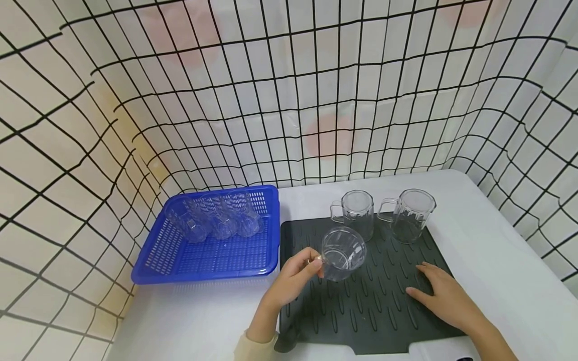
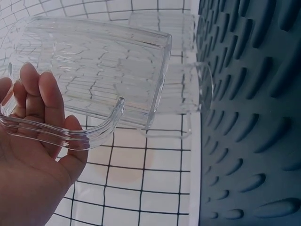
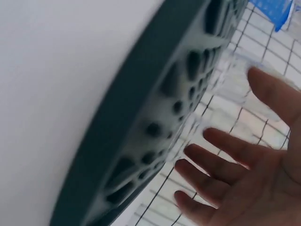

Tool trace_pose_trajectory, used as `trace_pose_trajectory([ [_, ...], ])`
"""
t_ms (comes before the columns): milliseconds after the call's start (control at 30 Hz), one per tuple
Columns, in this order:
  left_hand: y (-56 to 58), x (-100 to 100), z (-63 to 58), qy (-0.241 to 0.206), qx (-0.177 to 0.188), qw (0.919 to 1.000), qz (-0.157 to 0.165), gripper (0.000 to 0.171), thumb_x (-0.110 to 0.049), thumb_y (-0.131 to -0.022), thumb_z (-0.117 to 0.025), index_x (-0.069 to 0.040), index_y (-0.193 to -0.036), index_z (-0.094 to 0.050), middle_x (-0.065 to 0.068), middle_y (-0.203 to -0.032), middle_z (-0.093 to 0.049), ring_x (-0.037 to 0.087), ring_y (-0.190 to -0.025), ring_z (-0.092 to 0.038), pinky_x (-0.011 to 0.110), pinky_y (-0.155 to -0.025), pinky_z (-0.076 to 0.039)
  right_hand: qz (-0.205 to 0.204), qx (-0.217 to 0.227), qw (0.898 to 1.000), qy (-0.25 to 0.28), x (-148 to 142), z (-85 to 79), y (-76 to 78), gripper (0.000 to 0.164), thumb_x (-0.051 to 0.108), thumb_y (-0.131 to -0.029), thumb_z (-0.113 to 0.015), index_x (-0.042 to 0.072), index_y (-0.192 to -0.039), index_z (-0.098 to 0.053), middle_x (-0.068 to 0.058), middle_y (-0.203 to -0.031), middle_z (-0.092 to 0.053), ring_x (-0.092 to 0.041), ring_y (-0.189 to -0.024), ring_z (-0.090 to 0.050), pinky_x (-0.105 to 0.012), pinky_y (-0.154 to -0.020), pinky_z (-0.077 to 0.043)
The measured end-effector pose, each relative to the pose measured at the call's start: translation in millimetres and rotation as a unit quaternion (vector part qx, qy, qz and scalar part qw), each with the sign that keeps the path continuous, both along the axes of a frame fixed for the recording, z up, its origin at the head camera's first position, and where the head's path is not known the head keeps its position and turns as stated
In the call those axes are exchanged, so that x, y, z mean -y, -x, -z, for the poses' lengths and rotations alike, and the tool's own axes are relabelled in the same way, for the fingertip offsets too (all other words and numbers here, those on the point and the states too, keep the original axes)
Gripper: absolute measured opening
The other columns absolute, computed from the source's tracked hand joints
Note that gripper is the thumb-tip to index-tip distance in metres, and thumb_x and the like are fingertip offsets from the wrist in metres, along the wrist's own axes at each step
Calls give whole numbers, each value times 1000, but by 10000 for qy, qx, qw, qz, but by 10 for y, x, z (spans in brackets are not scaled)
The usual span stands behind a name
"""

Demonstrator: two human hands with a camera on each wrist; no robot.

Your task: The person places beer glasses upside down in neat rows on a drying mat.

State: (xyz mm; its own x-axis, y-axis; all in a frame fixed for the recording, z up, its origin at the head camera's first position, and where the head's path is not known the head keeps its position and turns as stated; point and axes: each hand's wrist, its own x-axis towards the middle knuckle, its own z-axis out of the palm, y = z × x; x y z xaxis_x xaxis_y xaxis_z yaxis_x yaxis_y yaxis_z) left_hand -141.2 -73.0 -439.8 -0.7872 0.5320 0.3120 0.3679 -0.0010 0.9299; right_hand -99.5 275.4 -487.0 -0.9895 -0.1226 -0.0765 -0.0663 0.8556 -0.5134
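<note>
My left hand (image 1: 295,278) grips a clear glass mug (image 1: 344,253) by its handle, with the mug over the left part of a dark ridged drying mat (image 1: 375,321). In the left wrist view the fingers curl through the mug's handle (image 2: 94,136). Just behind stands a second clear mug (image 1: 358,215), and a third mug (image 1: 408,218) stands to its right, both at the mat's far edge with handles to the left. My right hand (image 1: 444,296) hovers near the mat's right side, fingers spread and holding nothing; the right wrist view shows its fingers (image 3: 211,181) loosely extended.
Left of the mat sits a blue plastic basket (image 1: 207,278) with several clear mugs (image 1: 223,223) lying along its far side. A black wire grid (image 1: 316,105) backed by pale sheeting encloses the white table (image 1: 492,235) at the back and sides.
</note>
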Motion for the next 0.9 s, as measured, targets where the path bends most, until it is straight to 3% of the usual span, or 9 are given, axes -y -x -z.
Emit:
trace_pose_trajectory([
  [200,5,-34,-4,-101,-100,9999,53,19,-14,-104,-45,-1,-96,-55,16,-82,-60,19,-79,-59,28,-73,-48,596,162,9903,1247,279,-152,30,67,47,-101,-44,-7,-141,-39,-35,-135,-46,-54,-121,-44,-66,-92,-39],
  [433,-5,-76,-33,-31,-61,9999,125,21,-15,-104,-45,1,-95,-55,17,-83,-60,18,-79,-58,28,-74,-48,736,268,9690,2343,635,-187,103,59,44,-104,-38,-7,-134,-47,-23,-123,-61,-37,-114,-58,-56,-95,-42],
  [533,-17,-80,-37,-49,-40,9999,129,20,-14,-104,-45,1,-95,-55,19,-83,-60,22,-80,-59,28,-75,-48,728,515,9531,2894,761,-169,148,60,42,-105,-36,-12,-130,-48,-21,-114,-66,-32,-103,-65,-46,-90,-50],
  [667,-17,-87,-21,-155,-82,9997,155,18,-11,-103,-45,0,-94,-55,17,-82,-59,24,-80,-59,28,-75,-49,671,1189,9243,3564,894,-156,188,69,46,-106,-29,-18,-123,-51,-20,-97,-71,-30,-89,-70,-38,-77,-55],
  [767,-17,-97,-15,-172,-104,9997,170,18,-11,-103,-45,0,-93,-54,15,-82,-59,22,-80,-59,29,-75,-49,340,1608,9059,3903,949,-134,201,76,49,-105,-24,-20,-116,-54,-20,-91,-72,-30,-82,-71,-38,-71,-57],
  [900,-30,-105,-15,-91,-135,9997,202,17,-10,-103,-45,0,-93,-55,13,-82,-59,22,-80,-59,28,-74,-48,-246,1817,8842,4296,972,-114,206,76,46,-107,-20,-21,-112,-56,-22,-90,-71,-30,-80,-72,-38,-69,-57],
])
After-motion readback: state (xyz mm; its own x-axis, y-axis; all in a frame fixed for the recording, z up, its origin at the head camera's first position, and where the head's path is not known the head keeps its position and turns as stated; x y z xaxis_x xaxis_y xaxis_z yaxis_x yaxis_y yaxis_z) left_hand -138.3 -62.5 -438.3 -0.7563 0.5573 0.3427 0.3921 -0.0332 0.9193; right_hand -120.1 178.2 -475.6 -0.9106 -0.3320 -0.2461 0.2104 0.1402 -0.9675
